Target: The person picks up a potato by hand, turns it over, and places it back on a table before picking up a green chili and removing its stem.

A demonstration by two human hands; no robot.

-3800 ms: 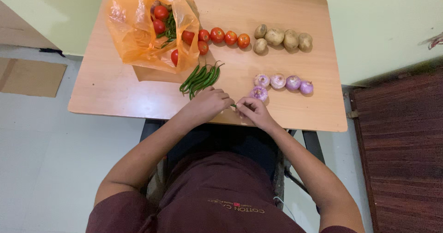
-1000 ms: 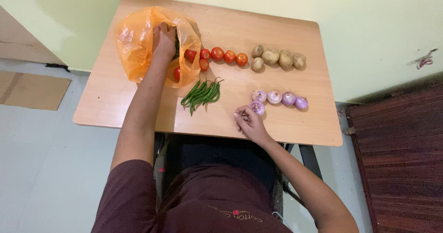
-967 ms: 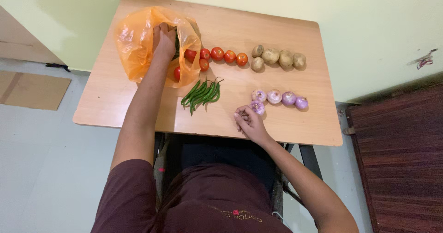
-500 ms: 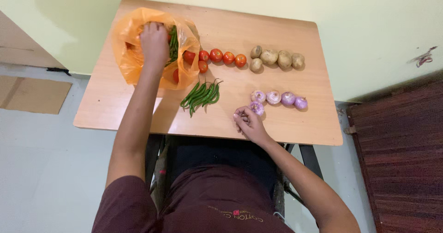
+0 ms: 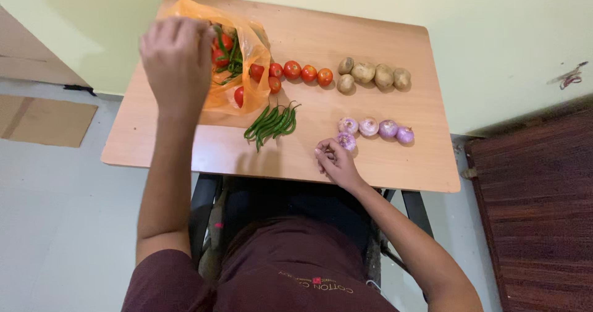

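Home: vegetables [image 5: 370, 75] on wooden table [image 5: 395, 164]

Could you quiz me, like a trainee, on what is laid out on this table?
1. True or false: the left hand is raised above the orange bag.
2. How many potatoes lie in the far group?
3. What lies nearest the right hand: A) a tomato, B) a purple onion, C) a potato?

Key: 1 true. 2 five. 3 B; whether the fingers touch it is unclear. The green chillies lie in a bunch in front of the bag on the wooden table.
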